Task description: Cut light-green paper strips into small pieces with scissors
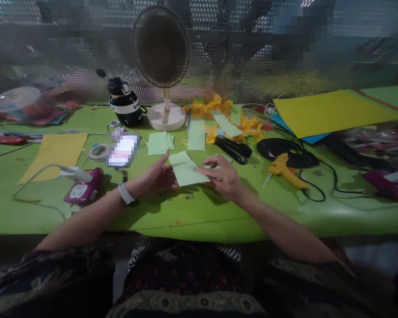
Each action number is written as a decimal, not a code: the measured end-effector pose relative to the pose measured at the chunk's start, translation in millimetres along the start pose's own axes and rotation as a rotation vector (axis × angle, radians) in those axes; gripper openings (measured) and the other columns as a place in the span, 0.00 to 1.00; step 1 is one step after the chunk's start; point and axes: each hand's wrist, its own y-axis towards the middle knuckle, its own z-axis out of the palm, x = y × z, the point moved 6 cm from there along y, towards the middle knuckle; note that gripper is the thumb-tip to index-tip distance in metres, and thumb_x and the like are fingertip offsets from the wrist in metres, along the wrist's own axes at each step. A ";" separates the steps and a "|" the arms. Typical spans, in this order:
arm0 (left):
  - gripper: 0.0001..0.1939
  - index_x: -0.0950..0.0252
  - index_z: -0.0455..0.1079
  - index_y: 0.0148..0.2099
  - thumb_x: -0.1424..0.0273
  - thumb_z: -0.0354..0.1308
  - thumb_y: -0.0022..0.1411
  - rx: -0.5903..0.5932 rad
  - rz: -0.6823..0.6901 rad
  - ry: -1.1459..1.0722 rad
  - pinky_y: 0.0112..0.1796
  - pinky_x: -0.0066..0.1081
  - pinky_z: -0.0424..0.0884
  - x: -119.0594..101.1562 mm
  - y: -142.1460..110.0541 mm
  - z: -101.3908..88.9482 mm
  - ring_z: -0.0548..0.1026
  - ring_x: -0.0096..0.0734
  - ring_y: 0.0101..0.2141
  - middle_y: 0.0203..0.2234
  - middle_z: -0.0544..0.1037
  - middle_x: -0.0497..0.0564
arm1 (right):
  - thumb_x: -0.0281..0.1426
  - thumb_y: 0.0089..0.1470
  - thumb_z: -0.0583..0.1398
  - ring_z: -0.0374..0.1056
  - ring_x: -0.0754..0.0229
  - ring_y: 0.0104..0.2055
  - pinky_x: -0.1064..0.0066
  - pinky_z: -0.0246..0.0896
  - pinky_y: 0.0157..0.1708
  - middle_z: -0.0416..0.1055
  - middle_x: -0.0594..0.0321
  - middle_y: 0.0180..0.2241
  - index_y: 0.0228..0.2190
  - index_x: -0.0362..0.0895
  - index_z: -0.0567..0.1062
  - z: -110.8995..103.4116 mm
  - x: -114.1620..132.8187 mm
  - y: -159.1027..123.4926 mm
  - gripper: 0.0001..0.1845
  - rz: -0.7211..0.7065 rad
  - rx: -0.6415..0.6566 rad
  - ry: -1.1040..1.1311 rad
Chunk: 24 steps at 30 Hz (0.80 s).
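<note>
A pale green paper sheet is held just above the green table between both hands. My left hand grips its left edge, index finger stretched up along the paper; a watch sits on that wrist. My right hand pinches the sheet's right edge with fingers pressed together. More pale green sheets lie in a small pile just behind, and a long green strip lies beside them.
A desk fan and a black bottle stand at the back. A black stapler, yellow glue gun with cable, tape roll, pink power strip, yellow paper and large coloured sheets surround the hands.
</note>
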 end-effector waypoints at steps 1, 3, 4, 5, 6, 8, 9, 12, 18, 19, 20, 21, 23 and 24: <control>0.35 0.66 0.77 0.40 0.38 0.47 0.65 0.003 0.019 -0.055 0.37 0.37 0.78 2.2 3.4 -1.0 0.82 0.39 0.35 0.32 0.83 0.62 | 0.30 0.62 0.62 0.69 0.52 0.49 0.53 0.69 0.48 0.75 0.57 0.48 0.45 0.57 0.83 3.2 4.8 -0.2 0.14 -0.018 0.046 -0.025; 0.23 0.66 0.77 0.43 0.49 0.59 0.65 -0.046 0.065 -0.108 0.41 0.39 0.78 5.6 7.6 -5.3 0.82 0.40 0.38 0.36 0.83 0.62 | 0.29 0.61 0.63 0.68 0.50 0.52 0.48 0.66 0.52 0.74 0.57 0.52 0.43 0.57 0.84 10.0 12.8 -0.8 0.13 -0.047 0.130 -0.045; 0.19 0.66 0.77 0.43 0.54 0.61 0.65 -0.081 0.080 -0.119 0.42 0.39 0.78 7.3 8.3 -7.5 0.81 0.40 0.39 0.37 0.83 0.62 | 0.29 0.61 0.63 0.67 0.50 0.53 0.47 0.65 0.53 0.73 0.57 0.53 0.42 0.56 0.84 12.7 15.3 -1.0 0.12 -0.050 0.152 -0.040; 0.17 0.65 0.77 0.43 0.56 0.61 0.65 -0.113 0.087 -0.132 0.42 0.40 0.78 9.0 8.1 -9.1 0.81 0.41 0.40 0.37 0.83 0.62 | 0.30 0.62 0.63 0.66 0.49 0.54 0.45 0.65 0.54 0.72 0.57 0.54 0.41 0.55 0.83 14.5 16.5 -0.9 0.10 -0.041 0.157 -0.029; 0.16 0.65 0.77 0.44 0.56 0.61 0.66 -0.133 0.086 -0.147 0.42 0.40 0.78 11.0 7.4 -9.5 0.81 0.41 0.40 0.38 0.83 0.61 | 0.31 0.62 0.63 0.65 0.48 0.56 0.45 0.64 0.55 0.71 0.56 0.55 0.40 0.53 0.83 15.6 16.5 -0.5 0.08 -0.021 0.146 -0.018; 0.17 0.63 0.77 0.45 0.55 0.61 0.65 -0.133 0.068 -0.186 0.41 0.40 0.78 15.4 5.1 -6.0 0.81 0.42 0.41 0.39 0.84 0.59 | 0.35 0.64 0.62 0.65 0.47 0.58 0.45 0.64 0.56 0.69 0.54 0.57 0.35 0.48 0.82 16.2 14.0 0.6 0.08 0.040 0.101 -0.006; 0.17 0.62 0.77 0.46 0.55 0.62 0.64 -0.118 0.053 -0.205 0.41 0.40 0.78 17.8 3.9 -2.6 0.81 0.43 0.42 0.40 0.84 0.58 | 0.37 0.64 0.61 0.64 0.47 0.58 0.44 0.63 0.57 0.69 0.52 0.57 0.32 0.47 0.80 16.3 12.4 1.0 0.11 0.071 0.081 -0.006; 0.19 0.62 0.77 0.49 0.55 0.63 0.63 -0.068 0.022 -0.254 0.43 0.42 0.78 22.7 1.2 9.2 0.81 0.48 0.46 0.45 0.83 0.58 | 0.41 0.64 0.61 0.64 0.45 0.60 0.45 0.61 0.59 0.69 0.50 0.57 0.28 0.45 0.74 17.0 7.5 1.7 0.16 0.153 0.046 -0.002; 0.30 0.63 0.76 0.50 0.42 0.55 0.65 0.013 0.100 -0.294 0.43 0.44 0.78 17.7 1.0 24.0 0.80 0.49 0.48 0.45 0.83 0.61 | 0.42 0.64 0.59 0.69 0.53 0.42 0.59 0.65 0.43 0.73 0.55 0.38 0.26 0.46 0.67 23.6 1.7 2.1 0.18 0.210 0.072 0.073; 0.29 0.63 0.76 0.49 0.43 0.57 0.63 0.014 0.117 -0.285 0.43 0.42 0.78 17.2 0.9 24.9 0.81 0.47 0.46 0.43 0.83 0.61 | 0.43 0.64 0.59 0.67 0.55 0.38 0.61 0.64 0.39 0.71 0.58 0.34 0.26 0.46 0.66 25.0 1.3 2.2 0.18 0.217 0.086 0.075; 0.27 0.63 0.76 0.48 0.45 0.62 0.61 0.005 0.134 -0.266 0.42 0.40 0.77 17.1 0.6 25.3 0.81 0.44 0.44 0.42 0.83 0.59 | 0.43 0.64 0.59 0.65 0.57 0.34 0.63 0.62 0.37 0.70 0.60 0.31 0.25 0.47 0.65 25.9 1.1 2.2 0.19 0.227 0.094 0.074; 0.24 0.63 0.76 0.48 0.49 0.66 0.59 -0.015 0.155 -0.243 0.41 0.38 0.77 17.0 0.0 25.1 0.81 0.41 0.42 0.41 0.83 0.58 | 0.43 0.64 0.59 0.63 0.58 0.33 0.64 0.60 0.35 0.68 0.61 0.29 0.25 0.47 0.64 26.4 1.2 2.3 0.19 0.235 0.097 0.074; 0.20 0.62 0.76 0.47 0.57 0.71 0.57 -0.051 0.191 -0.206 0.42 0.35 0.77 16.8 -1.2 25.0 0.80 0.35 0.39 0.40 0.83 0.54 | 0.44 0.63 0.59 0.61 0.60 0.30 0.65 0.58 0.33 0.66 0.63 0.27 0.24 0.47 0.64 26.7 1.9 2.2 0.20 0.252 0.100 0.078; 0.18 0.62 0.77 0.46 0.59 0.71 0.57 -0.060 0.203 -0.198 0.42 0.34 0.76 16.7 -1.6 25.5 0.80 0.33 0.38 0.39 0.83 0.53 | 0.45 0.63 0.59 0.61 0.60 0.30 0.65 0.57 0.32 0.65 0.63 0.26 0.24 0.47 0.63 26.6 2.3 2.1 0.21 0.263 0.101 0.082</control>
